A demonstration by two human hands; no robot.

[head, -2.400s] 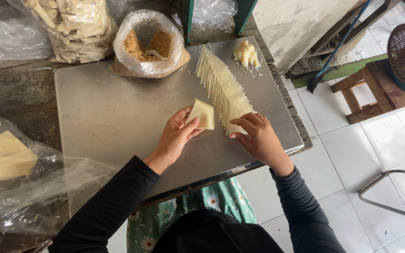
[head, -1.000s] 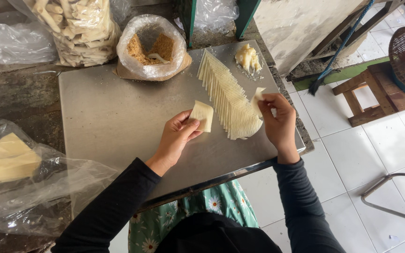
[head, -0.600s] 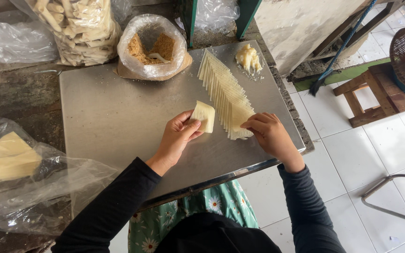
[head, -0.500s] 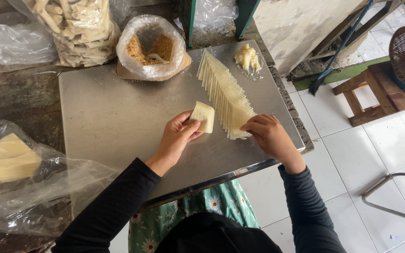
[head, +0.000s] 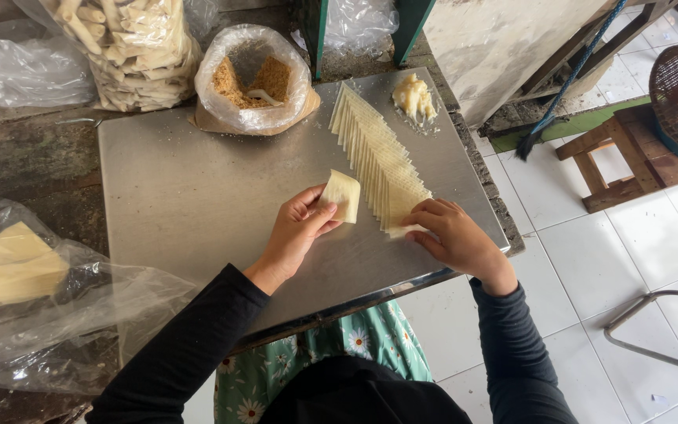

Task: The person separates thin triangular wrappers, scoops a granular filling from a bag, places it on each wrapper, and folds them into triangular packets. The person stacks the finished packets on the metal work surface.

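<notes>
The left hand [head: 296, 232] pinched one wrapper [head: 342, 195]; the right hand [head: 453, 235] pressed the fanned stack [head: 374, 153]. Thin sheets could tear or stick together.

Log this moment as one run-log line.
left hand: holds one wrapper | right hand: on fanned wrapper row | surface: steel tray

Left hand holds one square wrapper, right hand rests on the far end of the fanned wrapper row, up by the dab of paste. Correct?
Not quite. In the head view the right hand rests on the near end of the wrapper row, away from the paste. The left hand does hold one wrapper.
</notes>
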